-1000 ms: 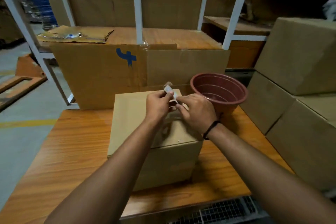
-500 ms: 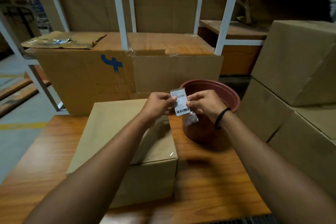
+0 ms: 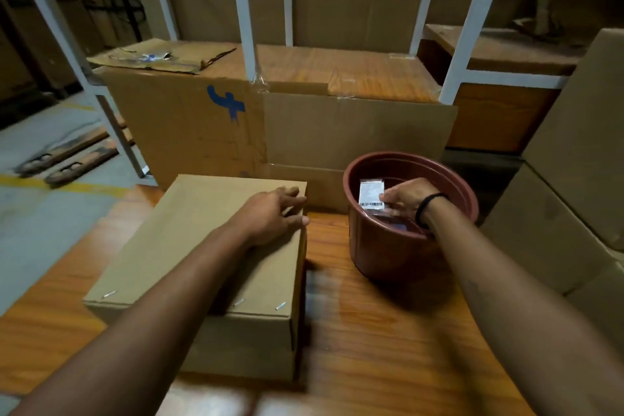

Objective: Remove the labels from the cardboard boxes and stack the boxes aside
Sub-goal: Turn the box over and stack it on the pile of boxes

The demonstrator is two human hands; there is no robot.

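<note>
A closed brown cardboard box (image 3: 189, 246) sits on the wooden table (image 3: 388, 341), left of centre. My left hand (image 3: 273, 213) lies flat on the box's top near its far right corner, fingers spread. To the right stands a reddish-brown plastic pot (image 3: 388, 253). My right hand (image 3: 405, 199) reaches inside the pot's mouth and pinches a white barcode label (image 3: 370, 194) by its right edge. Other scraps lie dimly at the pot's bottom.
A large flattened cardboard sheet (image 3: 304, 132) with a blue mark leans behind the box and pot. Stacked cardboard boxes (image 3: 574, 186) stand at the right. A white metal shelf frame (image 3: 243, 27) with a wooden shelf rises behind. The floor lies at the left.
Both hands held the peeled label over the box, then in front of the pot. Now my right hand alone carries it into the pot and my left hand has dropped onto the box.
</note>
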